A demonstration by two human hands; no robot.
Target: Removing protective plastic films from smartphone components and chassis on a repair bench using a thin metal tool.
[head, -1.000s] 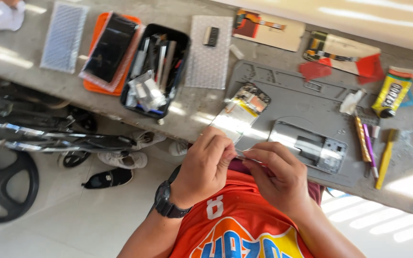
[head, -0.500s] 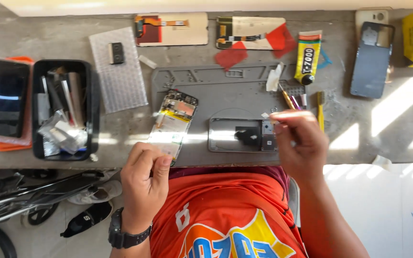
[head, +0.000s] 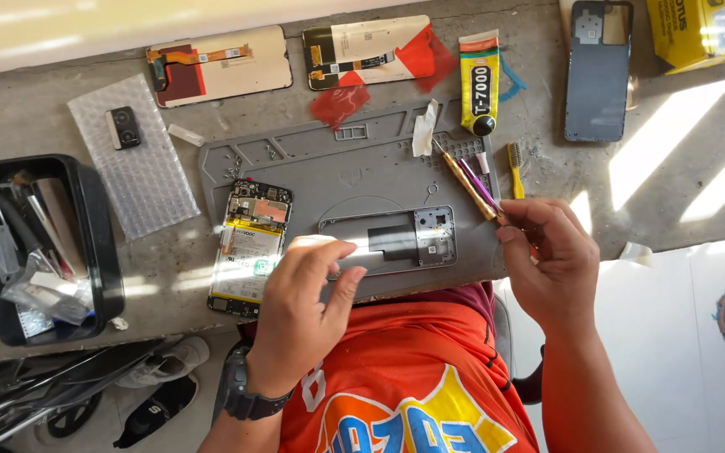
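Grey frame [head: 396,243] under loosely open left hand [head: 304,310]; right hand [head: 547,260] pinches tools [head: 472,180] (thin)

Head camera looks steeply down, close over the workbench [head: 60,277].

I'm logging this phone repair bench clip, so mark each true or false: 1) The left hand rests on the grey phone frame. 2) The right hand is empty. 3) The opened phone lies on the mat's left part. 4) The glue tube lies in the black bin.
1) The left hand rests on the grey phone frame: true.
2) False: the right hand grips a slim tool.
3) The opened phone lies on the grey mat, left part: true.
4) False: the glue tube lies on the bench, far from the black bin.
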